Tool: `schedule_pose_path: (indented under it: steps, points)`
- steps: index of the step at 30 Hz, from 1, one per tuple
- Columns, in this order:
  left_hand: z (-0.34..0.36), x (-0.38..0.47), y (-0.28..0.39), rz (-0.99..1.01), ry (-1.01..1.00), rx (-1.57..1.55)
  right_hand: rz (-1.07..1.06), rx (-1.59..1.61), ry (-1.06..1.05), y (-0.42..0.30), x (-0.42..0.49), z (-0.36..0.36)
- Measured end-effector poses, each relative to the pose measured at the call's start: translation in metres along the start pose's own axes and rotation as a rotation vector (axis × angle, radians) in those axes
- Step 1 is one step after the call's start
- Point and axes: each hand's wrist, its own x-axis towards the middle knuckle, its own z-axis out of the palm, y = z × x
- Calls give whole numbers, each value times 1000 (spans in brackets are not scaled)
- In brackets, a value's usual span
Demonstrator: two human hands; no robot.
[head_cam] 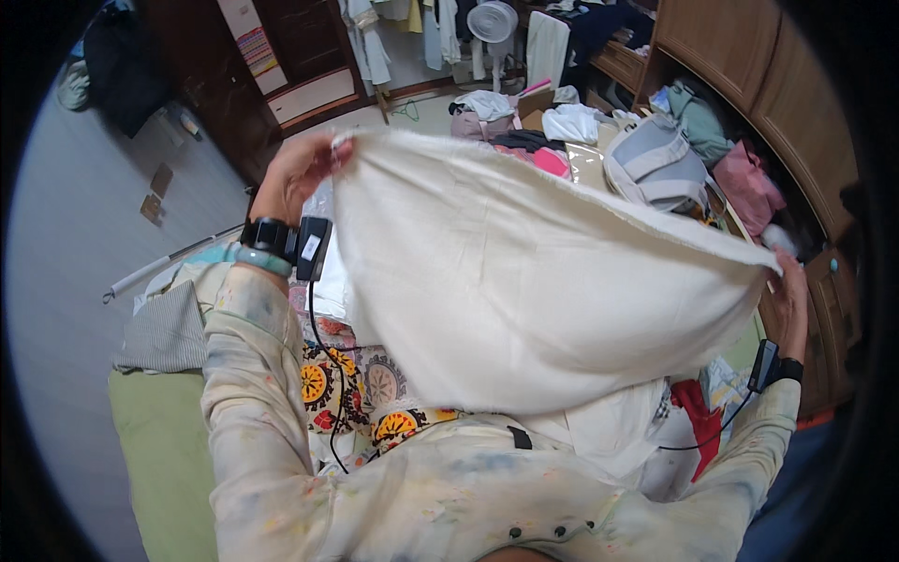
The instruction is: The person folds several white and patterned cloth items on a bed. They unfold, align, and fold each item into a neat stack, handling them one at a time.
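A large cream cloth (534, 281) with a frayed upper edge hangs spread out in front of me. My left hand (305, 168) pinches its upper left corner. At the far right, my right hand (788, 291) grips the other upper corner. Between the two hands the top edge slopes down to the right and sags slightly. Patterned fabric (330, 386) with yellow and red medallions lies below the cloth, partly covered by it. Beneath the cloth's lower right edge is more white fabric (611, 428). A clear plastic package (326, 291) shows beside its left edge.
Beyond the cloth sit a grey backpack (657, 161), a pink bag (750, 186) and heaped clothes (572, 125). A white fan (493, 24) stands at the back. Wooden cabinets (808, 91) line the right. Striped fabric (165, 330) rests on a green surface (158, 435) at left. Cables trail from both wrist devices.
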Motion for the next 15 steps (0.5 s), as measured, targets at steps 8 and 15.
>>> schedule_pose_path:
  steps: [8,15]
  points:
    - [-24,-31,72,485,-129,-267,-258,121,189,-72,23,-24]
    - [-35,-109,-40,316,-59,-81,86,284,73,67,-98,-34]
